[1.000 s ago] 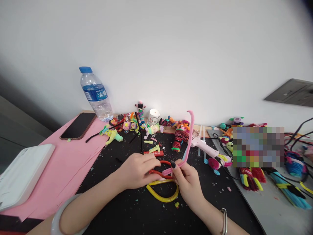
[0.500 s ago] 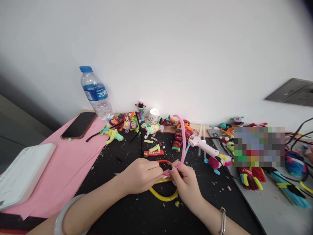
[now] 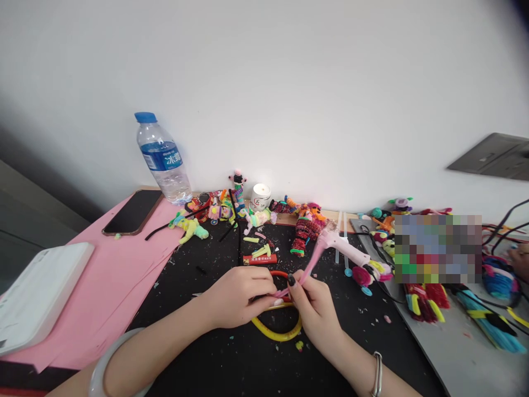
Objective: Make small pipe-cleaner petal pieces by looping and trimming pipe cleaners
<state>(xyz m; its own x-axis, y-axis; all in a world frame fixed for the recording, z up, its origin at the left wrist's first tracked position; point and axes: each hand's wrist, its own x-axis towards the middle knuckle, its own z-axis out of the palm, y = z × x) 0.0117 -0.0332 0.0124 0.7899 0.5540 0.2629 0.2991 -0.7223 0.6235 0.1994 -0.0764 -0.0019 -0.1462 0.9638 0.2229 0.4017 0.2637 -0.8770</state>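
Note:
A pink pipe cleaner runs between my two hands, its free end slanting up to the right. My left hand is closed, pinching the pipe cleaner's lower part at the fingertips. With thumb and forefinger my right hand grips the same strand a little further along. Beneath both hands lie scissors with red and yellow handle loops; most of the blades are hidden by my left hand. Just past the strand's free end is a pale pink glue gun, lying on the black mat.
Small pipe-cleaner dolls line the wall around a paper cup. A red packet and scraps lie before them. At left are a water bottle, a phone and a white box. Cables and more dolls crowd the grey board. Another hand shows far right.
The pink pipe cleaner's free end, upright and curved before, now leans right and slightly blurred toward the glue gun. My hands have barely shifted. Another person's hand has appeared at the right edge.

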